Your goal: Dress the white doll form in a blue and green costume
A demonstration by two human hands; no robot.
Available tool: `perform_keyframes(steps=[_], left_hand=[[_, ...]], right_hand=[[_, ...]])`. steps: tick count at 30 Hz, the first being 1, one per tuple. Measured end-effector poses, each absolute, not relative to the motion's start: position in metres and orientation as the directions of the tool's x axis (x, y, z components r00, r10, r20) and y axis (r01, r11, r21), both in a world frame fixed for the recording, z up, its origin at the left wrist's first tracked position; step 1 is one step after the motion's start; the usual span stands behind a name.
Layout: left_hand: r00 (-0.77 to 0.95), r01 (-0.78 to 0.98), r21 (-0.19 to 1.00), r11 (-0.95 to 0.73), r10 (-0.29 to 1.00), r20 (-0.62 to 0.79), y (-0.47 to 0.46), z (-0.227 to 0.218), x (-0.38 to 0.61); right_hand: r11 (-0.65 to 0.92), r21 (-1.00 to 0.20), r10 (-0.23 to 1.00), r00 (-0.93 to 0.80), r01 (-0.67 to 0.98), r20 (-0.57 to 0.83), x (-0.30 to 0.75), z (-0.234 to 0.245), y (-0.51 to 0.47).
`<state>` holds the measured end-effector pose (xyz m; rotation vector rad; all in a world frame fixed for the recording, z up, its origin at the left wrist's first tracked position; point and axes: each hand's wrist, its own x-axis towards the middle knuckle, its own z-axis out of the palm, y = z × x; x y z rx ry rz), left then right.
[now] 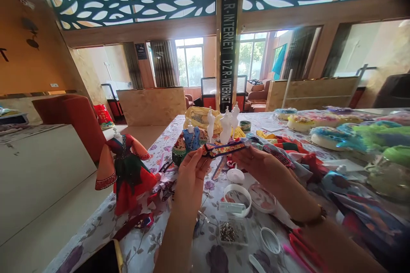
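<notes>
A narrow strip of patterned fabric, multicoloured with dark blue edges, is stretched between my two hands above the table. My left hand pinches its left end, and my right hand grips the right end. Just behind the strip stand white miniature mannequins and one in a blue top. Under my hands lie a white round lid, a white ring-shaped container and a clear box of small metallic pieces. To the left, a small mannequin wears a red, green and orange dress.
A flowered tablecloth covers the table. Colourful fabric pieces are heaped on the right, near round decorated items. Red-handled scissors lie by my right forearm. A phone rests at the front left edge.
</notes>
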<state>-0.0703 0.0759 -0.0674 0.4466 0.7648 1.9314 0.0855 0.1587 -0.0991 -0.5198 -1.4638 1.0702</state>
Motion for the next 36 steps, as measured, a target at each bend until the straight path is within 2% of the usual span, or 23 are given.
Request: perform_keyframes(steps=[3, 8, 14, 20, 25, 28, 33, 36], left_hand=[[-0.467, -0.656, 0.675, -0.338, 0.884, -0.011, 0.077, -0.069, -0.073], [-0.448, -0.652, 0.681, -0.333, 0.894, 0.008, 0.080, -0.075, -0.074], [-0.482, -0.620, 0.688, -0.377, 0.875, 0.046, 0.082, -0.081, -0.070], [-0.502, -0.615, 0.700, -0.364, 0.865, 0.009, 0.082, -0.076, -0.064], [-0.553, -0.629, 0.681, -0.375, 0.832, -0.053, 0.083, -0.074, -0.064], [-0.535, -0.620, 0.691, -0.372, 0.845, -0.025, 0.083, -0.076, -0.063], [-0.408, -0.599, 0.750, -0.280, 0.913, 0.014, 0.082, -0.077, -0.058], [-0.395, -0.577, 0.779, -0.245, 0.919, -0.004, 0.080, -0.075, -0.055]], right_hand=[[0.306, -0.869, 0.857, -0.284, -0.390, 0.429, 0.078, -0.101, 0.164], [0.146, -0.846, 0.896, -0.295, -0.513, 0.333, 0.072, -0.106, 0.174], [0.062, -0.822, 0.912, -0.303, -0.567, 0.278, 0.074, -0.108, 0.173], [0.029, -0.819, 0.930, -0.285, -0.573, 0.232, 0.077, -0.109, 0.176], [0.029, -0.848, 0.947, -0.258, -0.529, 0.194, 0.082, -0.111, 0.186], [0.031, -0.878, 0.952, -0.252, -0.478, 0.171, 0.086, -0.109, 0.191], [0.038, -0.961, 0.947, -0.297, -0.272, 0.122, 0.095, -0.099, 0.191], [0.118, -0.987, 0.937, -0.316, -0.108, 0.147, 0.103, -0.097, 0.192]])
